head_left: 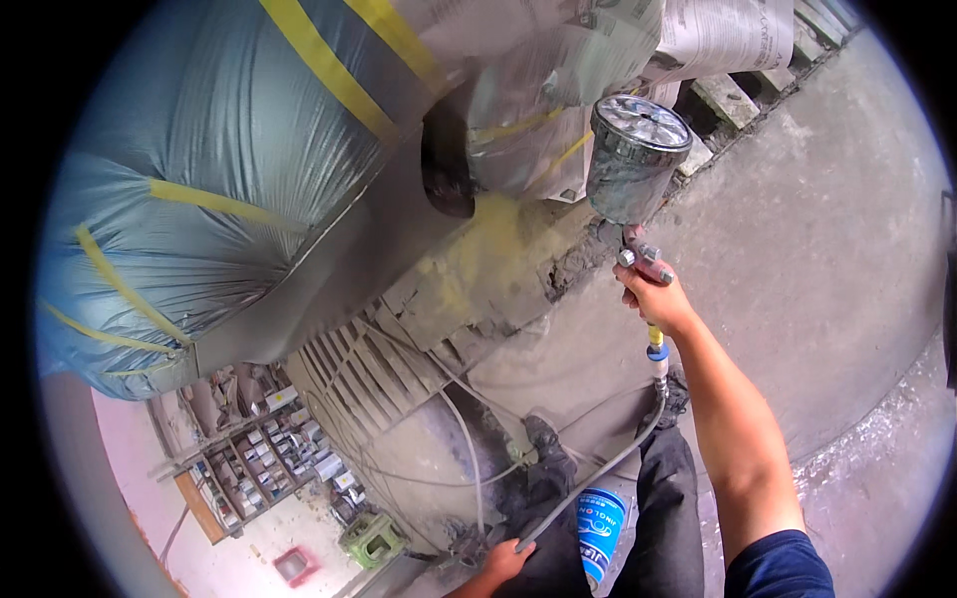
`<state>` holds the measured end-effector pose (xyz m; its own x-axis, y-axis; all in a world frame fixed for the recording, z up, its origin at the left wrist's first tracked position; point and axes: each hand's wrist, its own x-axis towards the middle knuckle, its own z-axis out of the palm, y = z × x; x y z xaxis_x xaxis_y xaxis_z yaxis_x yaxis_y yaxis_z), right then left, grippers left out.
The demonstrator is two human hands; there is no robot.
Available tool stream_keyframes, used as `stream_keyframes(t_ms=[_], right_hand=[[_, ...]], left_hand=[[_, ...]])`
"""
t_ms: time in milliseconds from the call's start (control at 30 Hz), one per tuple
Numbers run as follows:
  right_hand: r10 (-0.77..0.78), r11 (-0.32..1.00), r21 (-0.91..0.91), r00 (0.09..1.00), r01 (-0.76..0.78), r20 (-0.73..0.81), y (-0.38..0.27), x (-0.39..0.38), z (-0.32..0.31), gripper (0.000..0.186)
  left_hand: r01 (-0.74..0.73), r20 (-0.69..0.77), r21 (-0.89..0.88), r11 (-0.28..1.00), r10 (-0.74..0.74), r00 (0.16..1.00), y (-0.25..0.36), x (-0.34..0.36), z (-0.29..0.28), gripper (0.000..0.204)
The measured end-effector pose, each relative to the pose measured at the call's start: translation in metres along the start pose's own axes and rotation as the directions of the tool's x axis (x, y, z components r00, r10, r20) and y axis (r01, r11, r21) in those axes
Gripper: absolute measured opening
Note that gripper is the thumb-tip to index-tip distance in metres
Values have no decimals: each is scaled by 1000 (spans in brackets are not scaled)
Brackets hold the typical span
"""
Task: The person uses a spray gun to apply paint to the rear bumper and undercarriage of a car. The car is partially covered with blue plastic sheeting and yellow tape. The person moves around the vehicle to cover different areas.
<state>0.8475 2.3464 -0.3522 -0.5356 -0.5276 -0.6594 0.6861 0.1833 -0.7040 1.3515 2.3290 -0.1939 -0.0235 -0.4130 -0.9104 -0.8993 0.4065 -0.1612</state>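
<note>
My right hand (pixel 658 301) is closed around the handle of a paint spray gun (pixel 646 257). A dull metal cup (pixel 628 179) with a shiny lid sits on top of the gun. From its handle, past a blue and yellow coupling (pixel 657 351), a grey air hose (pixel 598 478) curves down between my legs. My left hand (pixel 508 560) grips that hose low in the view. Left of the gun is a grey body panel (pixel 334 269) with a rounded wheel-arch edge, bordered by plastic sheeting (pixel 219 130) and yellow tape (pixel 324 65).
Masking paper (pixel 728 40) hangs near the cup, above a slatted floor channel (pixel 726 98). A floor grate (pixel 364 379) lies under the panel, with hoses across it. A blue can (pixel 600 528) stands between my legs. Lower left are shelves of containers (pixel 269 453) and a green stool (pixel 374 540).
</note>
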Motion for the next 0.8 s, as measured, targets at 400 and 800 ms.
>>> stream_keyframes(t_ms=[400,800], right_hand=[[-392,855,279,897,438,-205,-75,-142,-112,27],[-545,837,-56,823,544,-156,-27,-199,-67,25]], left_hand=[[-14,122,72,997,5,993,21,-23,-32,56],[-107,41,147,983,102,994,12,-23,-29,58]])
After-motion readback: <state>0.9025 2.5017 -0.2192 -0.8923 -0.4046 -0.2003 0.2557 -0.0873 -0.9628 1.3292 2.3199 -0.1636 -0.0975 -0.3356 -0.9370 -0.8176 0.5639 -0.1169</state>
